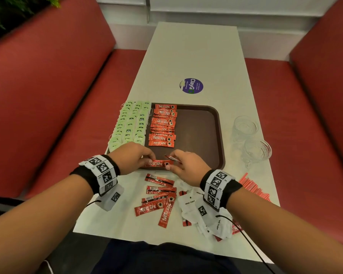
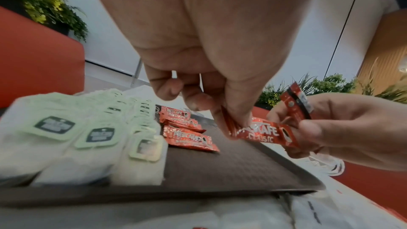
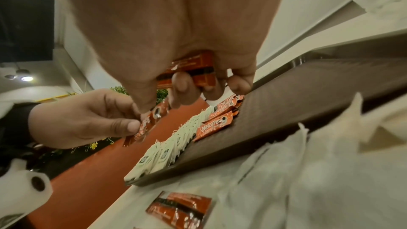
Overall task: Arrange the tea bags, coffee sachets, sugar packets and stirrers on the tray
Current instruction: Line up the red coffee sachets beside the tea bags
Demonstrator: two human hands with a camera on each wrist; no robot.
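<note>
The tray (image 1: 202, 125) is dark brown. Pale green tea bags (image 1: 130, 123) carry dark green labels. Coffee sachets (image 1: 163, 123) are red with white lettering. Sugar packets (image 1: 188, 202) are white, stirrers (image 1: 253, 186) red, tabletop (image 1: 192, 56) off-white with a purple sticker (image 1: 191, 86).

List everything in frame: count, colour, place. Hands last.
tea bags: many, pale green, in rows on the tray's left part
coffee sachets on tray: about ten, red, a column right of the tea bags
tray: one, dark brown, mid-table, right part bare
loose coffee sachets: about six, red, on the table near the tray's front edge
sugar packets: a pile, white, front right of the table
stirrers: a bundle, red, right table edge
glasses: two, clear, right of the tray
sticker: one, purple, beyond the tray
left hand: pinches one end of a held sachet
right hand: pinches its other end, grips a second sachet
</note>
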